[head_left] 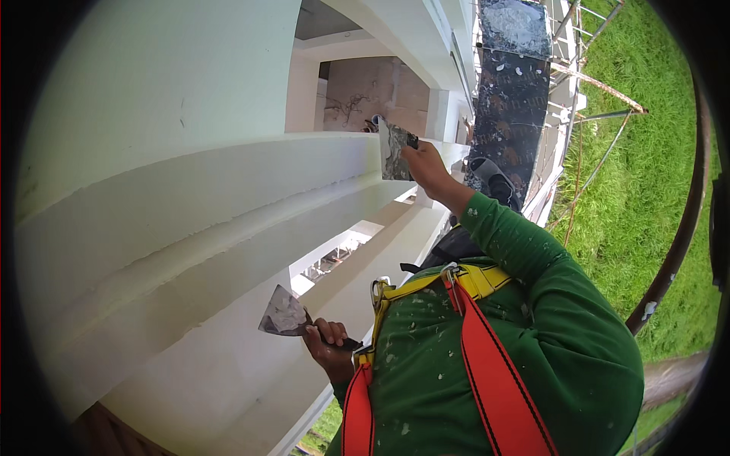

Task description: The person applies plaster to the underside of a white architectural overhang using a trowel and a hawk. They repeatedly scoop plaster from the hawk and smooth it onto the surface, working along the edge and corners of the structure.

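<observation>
My left hand (332, 351) is closed round the dark handle of a putty knife (283, 311), its triangular blade loaded with whitish-grey filler. It is beside the lower part of the white wall, apart from the ledge. Further up, my right hand (430, 169) grips a wide scraper (397, 152) by its dark grip. The scraper's blade is smeared with grey filler and its edge is at the end of a white moulded ledge (251, 205). Whether the blade touches the ledge I cannot tell. A rough line of filler runs along the ledge.
I wear a red and yellow harness (494, 349) over a green, spattered sleeve. My shoe (493, 176) stands on a dark, filler-splashed scaffold board (511, 99). Rusty scaffold tubes (601, 83) border it, with grass (639, 175) below. A window opening (380, 83) shows a room.
</observation>
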